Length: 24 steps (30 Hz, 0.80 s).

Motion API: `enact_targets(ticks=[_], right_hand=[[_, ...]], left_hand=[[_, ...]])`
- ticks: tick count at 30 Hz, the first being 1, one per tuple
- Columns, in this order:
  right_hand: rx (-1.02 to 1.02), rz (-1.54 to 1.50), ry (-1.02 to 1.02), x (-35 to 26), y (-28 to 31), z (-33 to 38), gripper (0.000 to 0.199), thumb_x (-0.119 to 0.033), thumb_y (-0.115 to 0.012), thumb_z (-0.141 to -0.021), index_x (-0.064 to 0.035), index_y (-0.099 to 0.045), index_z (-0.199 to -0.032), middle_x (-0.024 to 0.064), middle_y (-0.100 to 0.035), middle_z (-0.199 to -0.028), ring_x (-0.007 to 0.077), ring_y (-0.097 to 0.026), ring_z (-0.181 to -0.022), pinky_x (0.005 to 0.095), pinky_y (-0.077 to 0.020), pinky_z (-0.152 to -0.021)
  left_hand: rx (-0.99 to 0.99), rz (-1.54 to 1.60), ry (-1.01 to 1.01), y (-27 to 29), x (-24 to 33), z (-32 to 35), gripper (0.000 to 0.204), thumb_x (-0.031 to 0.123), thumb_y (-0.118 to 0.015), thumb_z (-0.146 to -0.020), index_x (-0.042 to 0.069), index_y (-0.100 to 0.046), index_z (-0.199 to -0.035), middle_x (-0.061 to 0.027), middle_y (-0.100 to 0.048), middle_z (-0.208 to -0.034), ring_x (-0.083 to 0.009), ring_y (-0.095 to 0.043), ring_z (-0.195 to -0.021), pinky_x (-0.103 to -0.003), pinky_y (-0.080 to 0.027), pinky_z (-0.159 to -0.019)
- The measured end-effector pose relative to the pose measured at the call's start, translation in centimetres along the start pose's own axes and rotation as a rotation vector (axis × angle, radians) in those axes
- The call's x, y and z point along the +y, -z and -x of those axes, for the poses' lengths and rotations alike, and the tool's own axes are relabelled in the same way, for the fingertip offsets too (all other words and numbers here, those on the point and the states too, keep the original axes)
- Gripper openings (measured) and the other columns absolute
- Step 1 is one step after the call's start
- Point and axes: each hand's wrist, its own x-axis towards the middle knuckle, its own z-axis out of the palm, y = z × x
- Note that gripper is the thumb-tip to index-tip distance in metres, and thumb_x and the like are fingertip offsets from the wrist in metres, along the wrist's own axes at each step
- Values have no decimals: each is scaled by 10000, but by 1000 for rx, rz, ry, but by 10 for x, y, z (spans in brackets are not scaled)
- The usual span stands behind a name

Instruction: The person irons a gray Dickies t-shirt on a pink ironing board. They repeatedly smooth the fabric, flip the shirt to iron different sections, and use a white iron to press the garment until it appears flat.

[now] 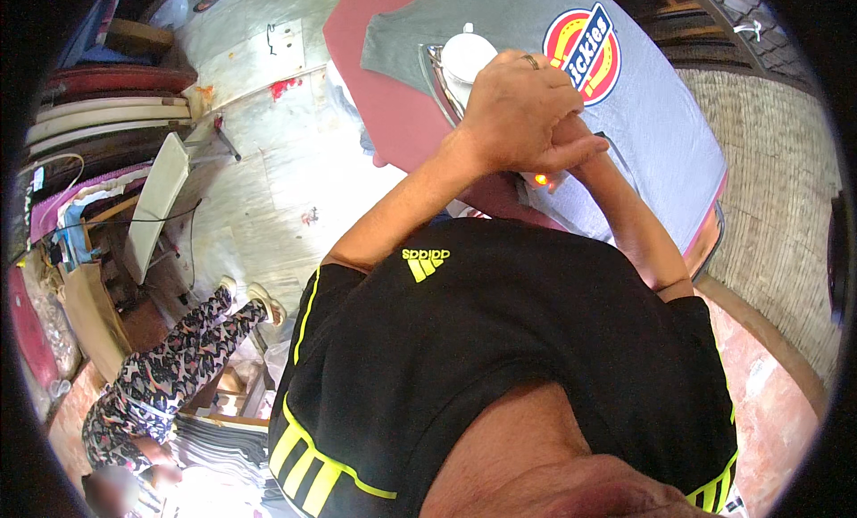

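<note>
A steam iron (470, 58) with a white round tank and a metal edge rests on a grey T-shirt (500, 14) that bears a round red, yellow and blue print. An orange-red light (541, 180) glows at its near end. My left hand (520, 99), with a ring on one finger, is closed over the top of the iron. My right hand (576, 136) is closed against it, partly under the left one. Between them they hide the iron's handle. The shirt is spread over a padded ironing board (393, 116) with a dusty-red cover.
Flat boards (112, 112) are stacked at the far left, near a small folding stand (159, 201). A person in patterned clothes (178, 357) is at the lower left, beside a pile of folded dark fabric (219, 447). A ribbed mat (759, 188) lies at the right.
</note>
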Motion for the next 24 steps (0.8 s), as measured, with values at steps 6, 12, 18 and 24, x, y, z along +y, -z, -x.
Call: enact_targets(ticks=[6,12,18,24], right_hand=[[-7,-80,-95,0,-4,35,370,-232,-598,-952,-52,-522,-1267,194,-602,-1136,304,-628,-1005,416,-494,-858],[37,-160,-195,-6,-6,61,364,-234,-594,-962,-52,-513,-1266,195,-612,-1115,294,-635,-992,411,-498,-849],[162,-237,-351,-17,10,99,357,-236,-590,-972,-51,-504,-1265,195,-623,-1094,284,-642,-980,405,-502,-841],[467,201,-268,19,13,169,257,-233,-583,-972,2,-539,-1067,236,-622,-756,409,-646,-677,456,-488,-624]], left_hand=[[-80,108,-25,-10,24,3,359,480,-739,-717,132,-671,-772,-41,-651,-808,-271,-635,-841,-413,-469,-818],[-188,253,-98,-11,28,-2,370,465,-740,-738,114,-681,-838,-67,-656,-883,-288,-634,-890,-418,-465,-863],[77,576,-138,-7,24,5,301,213,-770,-745,68,-673,-990,-113,-639,-1086,-318,-611,-965,-432,-476,-854],[-154,140,284,-52,-23,39,412,269,-682,-872,48,-608,-1211,-207,-558,-1285,-371,-493,-1254,-491,-359,-1029]])
